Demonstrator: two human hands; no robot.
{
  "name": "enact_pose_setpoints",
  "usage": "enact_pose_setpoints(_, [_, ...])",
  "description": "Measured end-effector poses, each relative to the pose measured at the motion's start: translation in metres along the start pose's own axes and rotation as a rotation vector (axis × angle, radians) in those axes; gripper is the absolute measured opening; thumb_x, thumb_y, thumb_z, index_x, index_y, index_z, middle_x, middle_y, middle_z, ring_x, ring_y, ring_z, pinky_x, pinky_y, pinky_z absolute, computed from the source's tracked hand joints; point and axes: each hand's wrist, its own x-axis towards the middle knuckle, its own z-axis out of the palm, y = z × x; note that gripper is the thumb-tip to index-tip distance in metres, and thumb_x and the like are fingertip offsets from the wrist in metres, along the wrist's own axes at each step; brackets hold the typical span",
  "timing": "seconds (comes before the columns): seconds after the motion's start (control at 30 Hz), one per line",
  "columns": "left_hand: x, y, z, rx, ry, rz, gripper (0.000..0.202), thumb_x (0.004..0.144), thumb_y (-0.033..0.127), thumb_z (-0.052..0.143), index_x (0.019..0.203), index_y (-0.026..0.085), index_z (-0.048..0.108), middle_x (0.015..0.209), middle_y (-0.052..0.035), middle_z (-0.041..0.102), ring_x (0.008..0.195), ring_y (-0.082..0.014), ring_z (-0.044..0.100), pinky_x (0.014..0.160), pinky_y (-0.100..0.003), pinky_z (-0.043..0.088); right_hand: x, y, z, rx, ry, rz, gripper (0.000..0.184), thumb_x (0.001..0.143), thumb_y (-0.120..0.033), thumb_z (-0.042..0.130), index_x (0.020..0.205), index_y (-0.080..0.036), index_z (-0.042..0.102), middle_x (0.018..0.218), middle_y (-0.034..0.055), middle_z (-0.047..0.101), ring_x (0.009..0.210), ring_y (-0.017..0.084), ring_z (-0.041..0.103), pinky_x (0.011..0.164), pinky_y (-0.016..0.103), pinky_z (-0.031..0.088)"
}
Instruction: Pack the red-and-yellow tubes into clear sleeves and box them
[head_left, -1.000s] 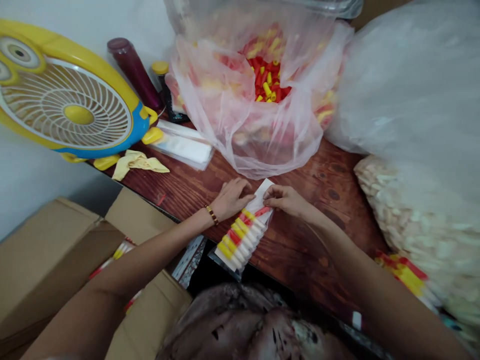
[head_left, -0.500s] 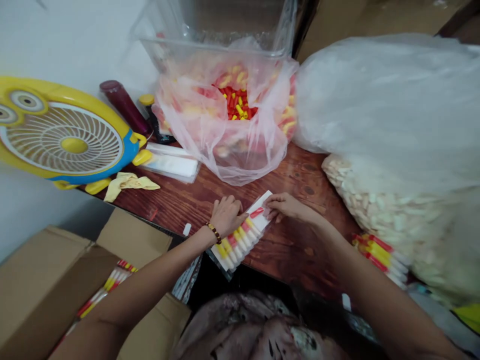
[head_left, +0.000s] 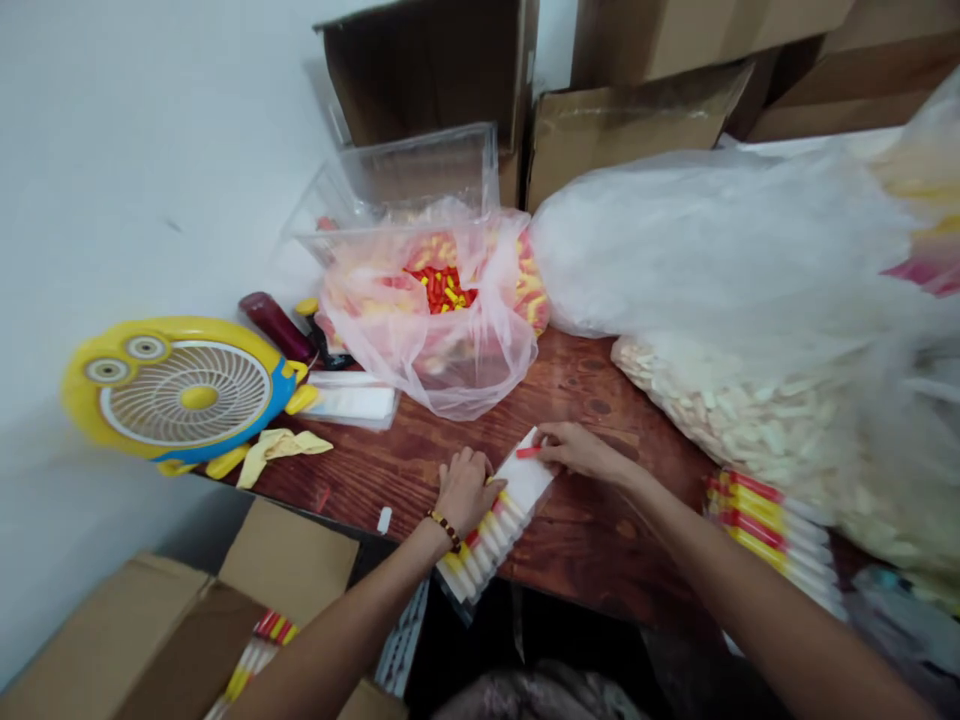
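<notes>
A clear packet [head_left: 499, 525] holding a row of white tubes with yellow and red caps lies at the front edge of the brown wooden table [head_left: 600, 540]. My left hand [head_left: 466, 487], with a bead bracelet on the wrist, lies closed over the packet's capped side. My right hand [head_left: 576, 452] pinches a small red piece [head_left: 528, 452] at the packet's open white end. A pink plastic bag [head_left: 435, 320] of loose red and yellow caps sits just behind the hands.
A yellow cartoon desk fan [head_left: 180, 395], a dark bottle [head_left: 276, 325] and a yellow cloth [head_left: 281, 447] stand left. Large clear bags of white tubes [head_left: 750, 420] fill the right, with filled packets [head_left: 772, 535] below. An open carton [head_left: 187, 620] with packets sits lower left; cartons [head_left: 622, 120] behind.
The camera tilted up and back, showing the cartons behind. My left hand slid down over the caps. My right hand stays at the packet's open end, still pinching the red piece.
</notes>
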Motion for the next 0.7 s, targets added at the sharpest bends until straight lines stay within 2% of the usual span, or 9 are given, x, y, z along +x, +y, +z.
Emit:
enact_pose_setpoints(0.1, [0.001,0.002,0.0,-0.003,0.008,0.0,0.02,0.086,0.039,0.056,0.09,0.02,0.056,0.105,-0.0067,0.058,0.104,-0.0249,0.051,0.09,-0.042,0.035,-0.008,0.011,-0.019,-0.225,0.211,0.119,0.017,0.085,-0.034,0.055,0.092,-0.019,0.061,0.068,0.0008,0.067,0.058,0.014,0.062,0.052,0.022,0.038])
enact_pose_setpoints(0.2, [0.0,0.003,0.001,-0.022,0.034,-0.011,0.018,0.084,0.037,0.056,0.088,0.02,0.057,0.103,-0.0061,0.059,0.104,-0.0256,0.051,0.089,-0.043,0.034,-0.018,0.01,-0.023,-0.416,0.384,0.257,0.027,0.087,-0.042,0.053,0.103,-0.021,0.058,0.09,0.0057,0.07,0.077,0.021,0.066,0.061,0.027,0.039])
enact_pose_setpoints(0.3, [-0.002,0.002,0.004,-0.074,0.062,-0.02,0.015,0.083,0.035,0.057,0.088,0.021,0.057,0.103,-0.0055,0.059,0.104,-0.0254,0.051,0.089,-0.042,0.033,-0.024,-0.001,-0.009,-0.532,0.418,0.27,0.026,0.09,-0.044,0.047,0.095,-0.022,0.058,0.101,0.0083,0.068,0.095,0.026,0.064,0.069,0.031,0.04])
enact_pose_setpoints(0.4, [-0.003,-0.002,0.008,-0.126,0.099,0.001,0.014,0.084,0.035,0.057,0.088,0.021,0.058,0.102,-0.0046,0.06,0.104,-0.024,0.051,0.089,-0.041,0.033,-0.023,-0.009,0.006,-0.534,0.372,0.293,0.022,0.086,-0.042,0.05,0.089,-0.021,0.057,0.104,0.0087,0.067,0.098,0.027,0.063,0.071,0.033,0.04])
enact_pose_setpoints(0.47, [-0.004,-0.005,0.01,-0.15,0.112,0.006,0.013,0.083,0.034,0.058,0.088,0.022,0.058,0.101,-0.0038,0.06,0.104,-0.0228,0.051,0.09,-0.04,0.033,-0.019,-0.008,0.011,-0.482,0.353,0.332,0.021,0.082,-0.042,0.055,0.084,-0.021,0.056,0.098,0.0076,0.067,0.092,0.027,0.063,0.069,0.034,0.04])
enact_pose_setpoints(0.53, [-0.006,-0.007,0.011,-0.176,0.12,0.008,0.012,0.082,0.032,0.058,0.087,0.021,0.059,0.101,-0.0031,0.06,0.103,-0.022,0.051,0.09,-0.039,0.032,-0.016,-0.005,0.013,-0.355,0.354,0.307,0.021,0.077,-0.041,0.06,0.076,-0.021,0.053,0.083,0.0048,0.066,0.081,0.024,0.063,0.065,0.032,0.04])
enact_pose_setpoints(0.7, [-0.006,-0.011,0.01,-0.264,0.154,0.023,0.02,0.084,0.036,0.054,0.097,0.021,0.06,0.103,-0.0036,0.062,0.104,-0.0225,0.051,0.091,-0.038,0.031,-0.015,-0.008,0.016,0.305,0.422,0.071,0.036,0.067,-0.051,0.064,0.068,-0.023,0.041,0.057,-0.0038,0.051,0.049,0.014,0.049,0.043,0.026,0.038])
